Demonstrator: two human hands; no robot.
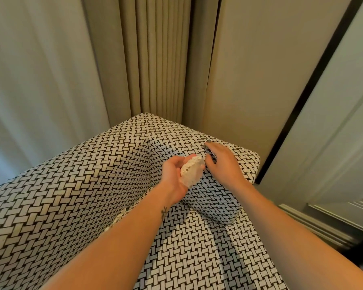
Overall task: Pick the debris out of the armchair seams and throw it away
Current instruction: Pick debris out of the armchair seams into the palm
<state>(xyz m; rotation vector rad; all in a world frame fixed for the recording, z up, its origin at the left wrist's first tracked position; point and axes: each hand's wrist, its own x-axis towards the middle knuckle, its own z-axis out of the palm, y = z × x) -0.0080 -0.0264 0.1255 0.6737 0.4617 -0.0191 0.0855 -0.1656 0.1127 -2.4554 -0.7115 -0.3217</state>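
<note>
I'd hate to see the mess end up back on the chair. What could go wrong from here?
1. The crumpled white wad sticks out of the left hand right over the armchair; bits could drop back onto it.
2. White scraps lie in the seam beside the left forearm; the arm may hide them or nudge them deeper, so they could be missed.

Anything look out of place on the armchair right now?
Yes: pale scraps are wedged in the armchair seam beside the left forearm, stark against the black-and-white weave. The left hand holds a crumpled pale wad.
</note>
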